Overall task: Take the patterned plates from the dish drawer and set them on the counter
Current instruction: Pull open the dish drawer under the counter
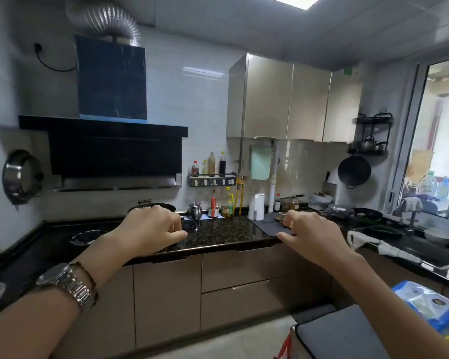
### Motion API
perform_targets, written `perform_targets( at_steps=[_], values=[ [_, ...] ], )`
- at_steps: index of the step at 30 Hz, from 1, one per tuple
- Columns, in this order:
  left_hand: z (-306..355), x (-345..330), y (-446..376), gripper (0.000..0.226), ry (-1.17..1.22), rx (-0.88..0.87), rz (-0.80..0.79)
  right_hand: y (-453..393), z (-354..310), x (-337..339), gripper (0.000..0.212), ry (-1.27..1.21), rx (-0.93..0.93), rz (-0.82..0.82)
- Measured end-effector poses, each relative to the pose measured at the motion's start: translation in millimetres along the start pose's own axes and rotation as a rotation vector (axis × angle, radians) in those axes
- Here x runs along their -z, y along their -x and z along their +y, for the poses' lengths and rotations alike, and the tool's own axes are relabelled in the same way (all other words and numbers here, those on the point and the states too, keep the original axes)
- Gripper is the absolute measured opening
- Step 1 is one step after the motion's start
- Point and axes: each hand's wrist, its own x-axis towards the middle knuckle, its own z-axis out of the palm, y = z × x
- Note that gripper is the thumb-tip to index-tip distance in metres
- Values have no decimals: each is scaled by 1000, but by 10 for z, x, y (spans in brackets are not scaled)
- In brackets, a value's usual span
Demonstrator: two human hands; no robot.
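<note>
Daylight from the window [441, 141] on my right and a ceiling panel [293, 0] light the kitchen softly; tiles glare, edges bow, everything looks slightly blurred.

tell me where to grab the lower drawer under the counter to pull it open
Grip the lower drawer by the thin metal lip along its top edge, near the middle, fingers hooking in from above and pulling straight toward you. The front is flat with no knob. Both hands are empty.

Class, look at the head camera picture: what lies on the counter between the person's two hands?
In the head view, only bare speckled counter lies between the left hand and the right hand.
</note>
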Motion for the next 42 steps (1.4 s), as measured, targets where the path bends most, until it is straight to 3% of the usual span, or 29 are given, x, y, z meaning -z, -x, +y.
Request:
perform_targets(
  at_steps=[10,21,29,42],
  values=[
    [-736,-979,-989,32,-63,-96,-110,-908,-163,-1246,26,1,-32,-64],
    [-1758,-2093,-2173,33,82,-173,-179,-1833,-515,-2553,36,43,-211,-264],
    [-1836,-2868,-2916,32,120,-218,-286,-2300,-200,-3243,35,27,-284,-304],
    [-1432,-4140,-4641,36,172,-246,-413,-3303,1040,-4573,34,-17,-427,-373]
  ],
)
